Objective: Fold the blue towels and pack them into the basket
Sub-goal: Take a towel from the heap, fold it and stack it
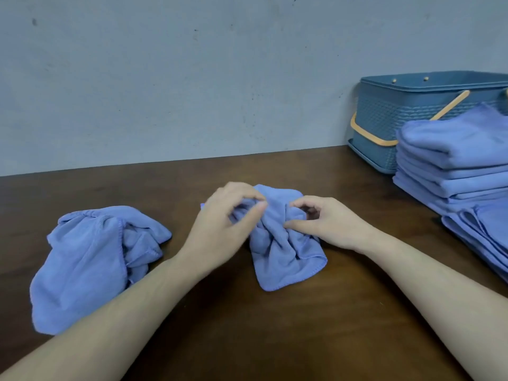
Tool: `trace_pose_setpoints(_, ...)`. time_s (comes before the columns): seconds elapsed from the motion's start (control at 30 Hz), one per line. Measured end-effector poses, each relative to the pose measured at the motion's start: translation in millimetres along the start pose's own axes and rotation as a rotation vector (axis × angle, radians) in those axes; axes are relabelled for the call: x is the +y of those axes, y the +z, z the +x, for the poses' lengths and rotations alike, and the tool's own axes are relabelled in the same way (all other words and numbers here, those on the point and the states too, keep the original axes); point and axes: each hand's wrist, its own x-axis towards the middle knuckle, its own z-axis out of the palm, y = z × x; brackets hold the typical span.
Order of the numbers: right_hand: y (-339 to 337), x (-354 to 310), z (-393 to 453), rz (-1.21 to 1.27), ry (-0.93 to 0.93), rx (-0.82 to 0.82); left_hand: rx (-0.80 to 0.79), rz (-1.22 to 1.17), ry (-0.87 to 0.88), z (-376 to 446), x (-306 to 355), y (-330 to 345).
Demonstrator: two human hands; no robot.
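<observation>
Both grips pinch bunched folds of the crumpled blue microfibre towel (277, 243) mid-counter: our left hand (220, 226), right hand (324, 224). Risk: we spread it from folds rather than corners and get a skewed fold. Blue woven-pattern plastic basket (384, 116) sits well apart, far right.

No writing, label, brand, number or sign can be read anywhere in this view.
</observation>
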Motion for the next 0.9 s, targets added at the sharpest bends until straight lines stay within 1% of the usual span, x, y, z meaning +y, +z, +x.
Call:
trace_pose_setpoints(0.03, -2, 1, -2, 0.035, -0.009, -0.009, 0.021, -0.014, -0.137, 6, 0, -2)
trace_pose_setpoints(0.1, -7, 2, -5, 0.107, -0.024, -0.008, -0.061, -0.054, -0.414, 16, -3, -4)
trace_pose_setpoints(0.13, -10, 3, -7, 0.153, -0.03, -0.001, -0.14, 0.018, -0.478, 18, -6, -4)
trace_pose_setpoints(0.2, -17, 3, -8, 0.228, -0.037, 0.027, -0.292, 0.21, -0.515, 21, -12, -4)
trace_pose_setpoints(0.27, -24, 2, -9, 0.291, -0.014, 0.063, -0.344, 0.28, -0.509, 24, -13, -5)
trace_pose_setpoints(0.37, -35, 2, -10, 0.383, 0.045, 0.148, -0.347, 0.304, -0.469, 25, -13, -12)
trace_pose_setpoints(0.4, -39, 4, -9, 0.338, 0.037, 0.189, -0.332, 0.304, -0.445, 25, -12, -13)
trace_pose_setpoints(0.47, -43, 7, -8, 0.166, 0.007, 0.247, -0.265, 0.31, -0.379, 25, -8, -16)
trace_pose_setpoints(0.5, -43, 6, -8, 0.081, 0.001, 0.261, -0.232, 0.307, -0.342, 26, -7, -17)
trace_pose_setpoints(0.57, -43, 6, -7, -0.008, -0.005, 0.27, -0.206, 0.303, -0.279, 27, -5, -18)
trace_pose_setpoints(0.63, -46, 8, -8, -0.098, -0.013, 0.206, -0.215, 0.256, -0.28, 29, -1, -20)
trace_pose_setpoints(0.7, -48, 9, -10, -0.184, 0.003, 0.094, -0.219, 0.132, -0.307, 31, 6, -22)
trace_pose_setpoints(0.73, -49, 9, -12, -0.237, 0.007, 0.07, -0.221, 0.073, -0.304, 33, 10, -23)
trace_pose_setpoints(0.77, -50, 9, -13, -0.297, 0.001, 0.093, -0.229, 0.033, -0.29, 34, 15, -22)
trace_pose_setpoints(0.83, -51, 2, -14, -0.375, -0.126, 0.216, -0.248, -0.009, -0.26, 34, 23, -16)
trace_pose_setpoints(0.87, -51, -3, -15, -0.358, -0.206, 0.243, -0.256, -0.029, -0.247, 33, 26, -12)
trace_pose_setpoints(0.9, -49, -8, -17, -0.305, -0.265, 0.215, -0.264, -0.049, -0.233, 30, 27, -7)
